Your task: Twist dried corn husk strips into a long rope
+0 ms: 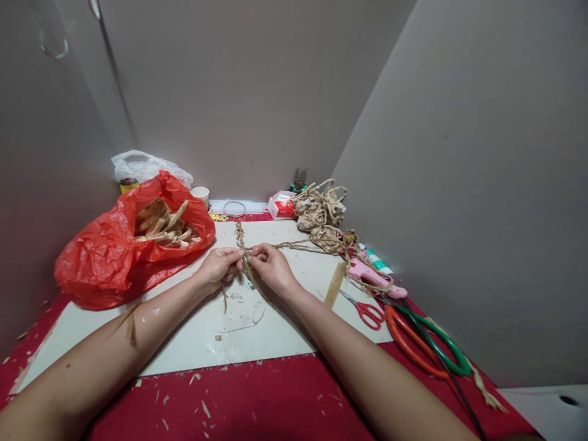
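Note:
A short braid of brown dried plant strips (239, 233) stands out beyond my fingertips over the white board (184, 343). My left hand (219, 267) pinches its near end between thumb and fingers. Close against it, my right hand (272, 268) is also closed, pinching the strips at the same spot. A loose brown strip (251, 278) hangs down towards me from between the hands. From my right fingers, twisted cords (298, 244) run right to the balls of cord. The exact crossing of the strips is hidden by my fingers.
Left stands a red plastic bag (103, 257) with dried husks (168, 226). Rope bundles (316, 205), a pink glue gun (374, 278), small red scissors (369, 315), and larger scissors with orange and green handles (413, 343) lie right. Scraps litter the red cloth (257, 404).

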Available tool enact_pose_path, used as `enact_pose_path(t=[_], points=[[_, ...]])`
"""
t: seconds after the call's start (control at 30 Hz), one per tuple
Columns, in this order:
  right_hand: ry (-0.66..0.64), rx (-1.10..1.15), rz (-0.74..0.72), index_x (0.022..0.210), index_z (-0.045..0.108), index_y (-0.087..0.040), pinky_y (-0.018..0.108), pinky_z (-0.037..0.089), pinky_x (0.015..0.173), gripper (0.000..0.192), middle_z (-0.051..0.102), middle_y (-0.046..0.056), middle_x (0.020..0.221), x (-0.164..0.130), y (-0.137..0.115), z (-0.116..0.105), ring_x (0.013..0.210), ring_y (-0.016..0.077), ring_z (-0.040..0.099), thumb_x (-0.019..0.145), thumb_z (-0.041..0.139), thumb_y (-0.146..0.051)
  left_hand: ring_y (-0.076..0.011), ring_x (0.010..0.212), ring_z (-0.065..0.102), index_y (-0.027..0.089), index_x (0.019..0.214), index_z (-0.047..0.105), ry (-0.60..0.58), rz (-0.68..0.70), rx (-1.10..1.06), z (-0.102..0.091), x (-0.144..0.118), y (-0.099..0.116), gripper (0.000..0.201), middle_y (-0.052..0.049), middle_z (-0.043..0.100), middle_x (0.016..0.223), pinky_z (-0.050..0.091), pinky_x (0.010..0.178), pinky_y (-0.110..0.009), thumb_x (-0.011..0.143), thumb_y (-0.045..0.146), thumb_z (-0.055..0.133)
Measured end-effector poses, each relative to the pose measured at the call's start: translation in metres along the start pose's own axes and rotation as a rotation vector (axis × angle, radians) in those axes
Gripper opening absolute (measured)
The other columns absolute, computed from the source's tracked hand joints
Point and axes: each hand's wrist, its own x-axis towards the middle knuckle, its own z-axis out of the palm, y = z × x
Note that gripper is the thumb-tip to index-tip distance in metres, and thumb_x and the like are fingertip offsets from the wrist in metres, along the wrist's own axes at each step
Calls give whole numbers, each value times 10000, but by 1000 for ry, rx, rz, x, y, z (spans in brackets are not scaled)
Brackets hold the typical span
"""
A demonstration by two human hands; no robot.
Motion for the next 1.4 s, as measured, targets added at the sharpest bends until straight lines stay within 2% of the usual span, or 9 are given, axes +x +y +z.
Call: enact_pose_path(t=[0.13, 0.23, 0.43, 0.53, 0.73, 0.83, 1.03, 1.23, 1.4], points=[[-33, 8, 46, 742, 497, -188, 194, 287, 410, 169, 467, -65, 485, -1, -4, -2, 411, 83, 380, 695, 559, -339, -1, 320, 230, 105, 815, 624, -23, 13, 18, -3, 3, -3, 304, 39, 480, 514, 78, 345, -196, 668, 359, 700], [-32, -89, 53, 727, 523, -182, 197, 273, 414, 158, 467, -58, 491, 1, -5, -4, 419, 85, 384, 694, 559, -333, -2, 317, 225, 101, 791, 622, -26, 24, 55, -3, 3, -4, 296, 41, 464, 492, 80, 345, -199, 679, 367, 690], [-128, -280, -50, 541, 537, -162, 201, 287, 462, 204, 498, -22, 497, 4, 0, -7, 472, 88, 405, 720, 492, -247, -13, 314, 264, 91, 773, 635, 22, 45, 200, 6, -3, 1, 250, 17, 515, 484, 108, 346, -201, 690, 326, 659], [-140, -242, -51, 522, 536, -161, 198, 281, 455, 215, 506, -23, 489, 3, 0, -6, 458, 83, 401, 713, 485, -244, -8, 330, 274, 89, 817, 647, 47, 22, 191, 11, -6, 4, 230, 12, 548, 520, 119, 351, -193, 669, 265, 646], [-127, -78, 99, 553, 590, -138, 199, 268, 433, 199, 511, -13, 471, 1, -5, -5, 435, 88, 396, 682, 492, -253, -2, 349, 278, 103, 801, 665, 5, 27, 197, 11, -6, 4, 203, 1, 590, 609, 120, 363, -188, 657, 237, 611], [-91, -187, 59, 571, 614, -143, 206, 291, 460, 220, 543, 3, 496, 0, -8, -3, 462, 102, 426, 706, 480, -253, -8, 350, 269, 102, 738, 654, 19, 56, 208, 11, -6, 2, 221, 18, 543, 543, 122, 368, -195, 679, 314, 627], [39, -652, -118, 707, 654, -176, 237, 307, 543, 251, 643, 56, 648, -12, -22, 2, 569, 141, 499, 806, 452, -287, -18, 356, 243, 85, 798, 668, 98, 102, 166, 10, -5, -2, 334, 71, 396, 401, 138, 386, -200, 646, 381, 690], [-107, -550, -99, 636, 600, -159, 223, 302, 518, 314, 604, 34, 611, -14, -20, 3, 533, 123, 461, 839, 405, -297, -13, 343, 237, 73, 820, 676, 149, 64, 94, 12, -6, 0, 379, 67, 413, 405, 123, 379, -201, 604, 380, 734], [-101, -690, -103, 686, 627, -163, 243, 334, 574, 289, 666, 73, 703, -21, -24, 10, 612, 155, 550, 835, 390, -235, -21, 317, 217, 85, 862, 669, 115, -3, -8, 13, -7, 1, 331, 85, 341, 370, 101, 365, -194, 642, 328, 712]])
